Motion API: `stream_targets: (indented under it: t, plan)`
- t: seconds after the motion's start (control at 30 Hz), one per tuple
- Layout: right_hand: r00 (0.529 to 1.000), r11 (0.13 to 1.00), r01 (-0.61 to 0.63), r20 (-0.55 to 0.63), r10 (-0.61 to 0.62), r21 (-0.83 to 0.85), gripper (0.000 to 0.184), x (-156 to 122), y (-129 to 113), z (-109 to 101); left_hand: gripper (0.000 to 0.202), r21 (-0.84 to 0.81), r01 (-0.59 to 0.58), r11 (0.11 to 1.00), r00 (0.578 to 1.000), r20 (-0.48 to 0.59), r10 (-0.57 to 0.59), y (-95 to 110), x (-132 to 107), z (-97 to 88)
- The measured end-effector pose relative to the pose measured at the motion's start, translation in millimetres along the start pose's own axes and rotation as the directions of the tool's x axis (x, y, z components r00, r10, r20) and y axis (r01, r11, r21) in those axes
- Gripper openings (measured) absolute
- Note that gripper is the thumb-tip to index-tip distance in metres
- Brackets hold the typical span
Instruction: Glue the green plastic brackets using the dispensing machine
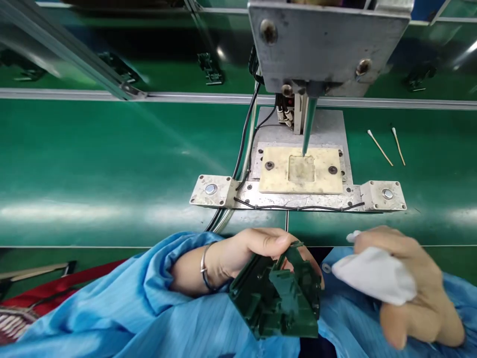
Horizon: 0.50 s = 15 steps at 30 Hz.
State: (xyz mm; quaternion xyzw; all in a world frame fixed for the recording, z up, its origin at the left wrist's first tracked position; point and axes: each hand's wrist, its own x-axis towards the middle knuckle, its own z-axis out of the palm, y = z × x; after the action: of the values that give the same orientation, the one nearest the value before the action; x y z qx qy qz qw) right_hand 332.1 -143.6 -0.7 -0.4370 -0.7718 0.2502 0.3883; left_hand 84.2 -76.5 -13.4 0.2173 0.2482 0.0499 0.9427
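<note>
My left hand [268, 243] is closed on a dark green moulded plastic part [283, 293], which has open slots and raised ribs. The thumb presses along its upper edge, and the part is tilted in front of my body, below the bench edge. To the right, my right hand [421, 278] is curled around a soft-looking white piece [376, 273], perhaps a cloth; motion blurs its outline. Another small white tip [352, 236] shows by the knuckles. A gap separates the right hand from the plastic part.
A bench press [328, 49] stands ahead, its green rod [309, 127] over a cream fixture plate [274, 181]. Metal blocks with a left button [210, 189] and right button [387, 194] flank it. Cables [244, 136] run left; two cotton swabs [380, 148] lie right. Similar parts [210, 68] sit behind the rail.
</note>
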Motion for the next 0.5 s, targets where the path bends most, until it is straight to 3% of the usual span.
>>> stream_targets:
  t: [0.1, 0.2, 0.33, 0.5]
  plan:
    - [0.971, 0.981, 0.131, 0.181, -0.156, 0.145, 0.068, 31, -16, 15, 0.051, -0.008, 0.027, 1.0, 0.996, -0.083, -0.027, -6, 2, 5.8]
    - [0.937, 0.952, 0.219, 0.228, -0.266, 0.214, 0.067, 48, -18, 28, 0.053, 0.073, 0.057, 0.996, 0.995, -0.08, -0.051, -8, 0, 9.5]
    - [0.93, 0.946, 0.256, 0.216, -0.298, 0.201, 0.059, 44, -20, 32, 0.054, 0.161, 0.035, 0.986, 0.998, -0.055, -0.027, -10, 0, 9.9]
    - [0.914, 0.963, 0.252, 0.303, -0.269, 0.095, 0.057, 29, -25, 19, 0.059, 0.312, -0.028, 0.95, 0.999, 0.029, 0.02, -12, 3, 3.7]
